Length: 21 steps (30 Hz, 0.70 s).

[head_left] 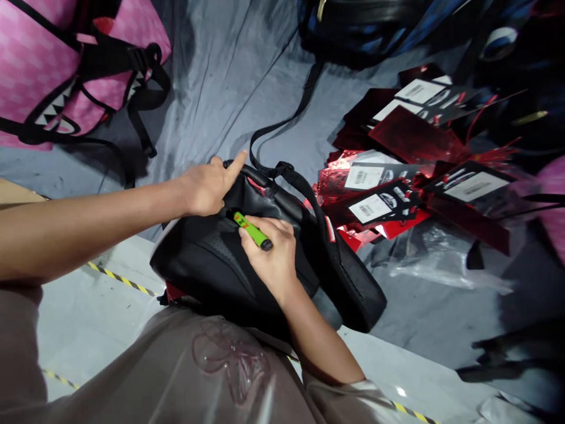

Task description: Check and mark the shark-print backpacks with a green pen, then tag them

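A black backpack (pixel 203 253) lies against my body at the edge of the grey-covered surface. My left hand (pixel 205 185) is on its upper edge by the top handle, one finger stretched out and the others curled, gripping the bag. Between the fingers of my right hand (pixel 273 250) is a bright green marker (pixel 251 229) with black ends. Its far end meets the black fabric just below my left hand, and the tip itself is hard to make out. A black strap (pixel 265 135) runs from the bag up the cloth.
To the right is a pile of red and black hang tags (pixel 384 200) with white barcode labels, beside clear plastic wrapping (pixel 436 253). A pink backpack (pixel 110 59) lies at upper left, and a dark bag (pixel 362 26) at the top. Yellow-black tape (pixel 121 280) marks the floor.
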### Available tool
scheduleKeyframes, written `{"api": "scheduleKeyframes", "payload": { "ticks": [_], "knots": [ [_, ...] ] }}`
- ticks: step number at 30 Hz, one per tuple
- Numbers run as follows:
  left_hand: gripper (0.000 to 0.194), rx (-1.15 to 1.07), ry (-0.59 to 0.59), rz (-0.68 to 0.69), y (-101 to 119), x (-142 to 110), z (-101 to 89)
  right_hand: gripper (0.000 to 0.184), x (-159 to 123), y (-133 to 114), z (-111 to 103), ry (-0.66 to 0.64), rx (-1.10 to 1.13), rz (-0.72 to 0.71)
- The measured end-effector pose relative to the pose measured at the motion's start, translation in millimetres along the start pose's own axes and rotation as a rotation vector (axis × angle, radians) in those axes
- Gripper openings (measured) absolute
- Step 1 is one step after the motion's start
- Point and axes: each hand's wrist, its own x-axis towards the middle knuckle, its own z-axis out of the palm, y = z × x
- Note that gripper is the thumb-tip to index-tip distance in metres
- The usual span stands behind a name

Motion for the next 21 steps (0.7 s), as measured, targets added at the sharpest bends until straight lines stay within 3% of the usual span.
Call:
{"api": "scheduleKeyframes", "payload": {
  "ticks": [5, 9, 13, 21],
  "knots": [
    [0.109, -0.015, 0.012, -0.024, 1.6, 0.4, 1.0, 0.014, -1.0, -4.6, 1.3, -0.002, 0.051, -0.017],
    [0.109, -0.008, 0.037, -0.016, 0.5, 2.1, 4.0, 0.015, -0.5, -5.6, -1.6, 0.032, -0.031, 0.026],
    [0.111, 0.004, 0.069, -0.008, -0.8, 3.8, 6.0, 0.015, 2.0, -4.6, -0.8, -0.034, 0.03, 0.032],
    [0.109, -0.035, 0.062, -0.033, -1.1, 5.7, 7.0, 0.015, 5.2, -4.5, 0.7, -0.038, 0.069, 0.034]
  ]
}}
